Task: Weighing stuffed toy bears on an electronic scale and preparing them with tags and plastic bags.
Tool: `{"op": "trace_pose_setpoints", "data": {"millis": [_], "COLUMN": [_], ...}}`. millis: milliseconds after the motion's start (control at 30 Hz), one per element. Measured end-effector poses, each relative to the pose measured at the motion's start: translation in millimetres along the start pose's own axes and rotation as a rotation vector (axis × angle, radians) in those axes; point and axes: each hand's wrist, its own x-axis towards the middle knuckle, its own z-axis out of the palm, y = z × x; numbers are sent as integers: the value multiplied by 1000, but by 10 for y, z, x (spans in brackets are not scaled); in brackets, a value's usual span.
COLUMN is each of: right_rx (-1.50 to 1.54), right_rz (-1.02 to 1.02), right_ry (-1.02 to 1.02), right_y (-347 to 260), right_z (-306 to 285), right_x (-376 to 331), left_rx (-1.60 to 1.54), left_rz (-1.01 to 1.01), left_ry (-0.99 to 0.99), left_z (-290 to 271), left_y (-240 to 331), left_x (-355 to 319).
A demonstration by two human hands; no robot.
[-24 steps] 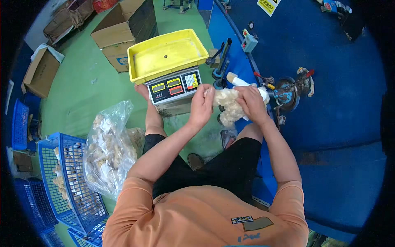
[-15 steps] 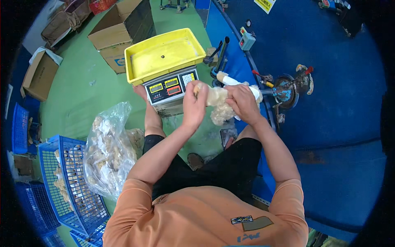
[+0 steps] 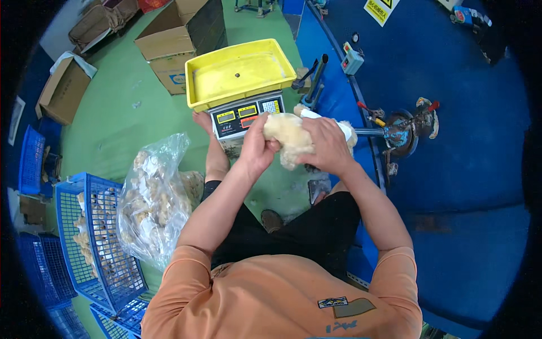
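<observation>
Between my two hands is a cream, fluffy plush piece (image 3: 289,137), apparently a soft toy's unfinished body. My left hand (image 3: 257,148) grips its left end, thumb underneath and fingers behind. Over its right side lies my right hand (image 3: 330,148), fingers closed on the fur. A white strip of cloth (image 3: 342,127) and more fluff show beyond the right hand, close to the end of a metal pipe (image 3: 370,132). That pipe juts from a round fitting (image 3: 398,135) on the blue machine. Whether the plush sits on the pipe is hidden.
A yellow tray (image 3: 240,93) tops a digital scale (image 3: 230,129) ahead. To the left are a clear bag of plush pieces (image 3: 151,209) and a blue basket (image 3: 104,237). Cardboard boxes (image 3: 172,70) stand farther off. The blue machine panel (image 3: 451,169) fills the right.
The plush has turned and spread, showing a broader, smoother face between my hands. My left hand has shifted down and left, its fingers now behind the piece. The whole view has swung slightly.
</observation>
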Motion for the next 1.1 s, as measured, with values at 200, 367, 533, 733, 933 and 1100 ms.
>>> {"op": "trace_pose_setpoints", "data": {"millis": [200, 367, 533, 733, 933, 1100], "right_rx": [-168, -324, -388, -335, -235, -23], "right_rz": [538, 494, 508, 511, 423, 80], "right_ry": [-16, 112, 83, 39, -63, -9], "right_y": [193, 719, 476, 241, 80, 80], "right_z": [256, -160, -39, 49, 149, 118], "right_x": [-75, -513, -268, -76, 19, 54], "left_rx": [185, 840, 616, 568, 827, 803], "left_rz": [144, 271, 140, 154, 191, -13], "left_ry": [-78, -278, -48, -3, -24, -59], "left_z": [212, 225, 372, 141, -153, 10], "left_y": [-14, -279, -285, -112, -4, -8], "left_x": [33, -238, -309, -305, -311, -452]}}
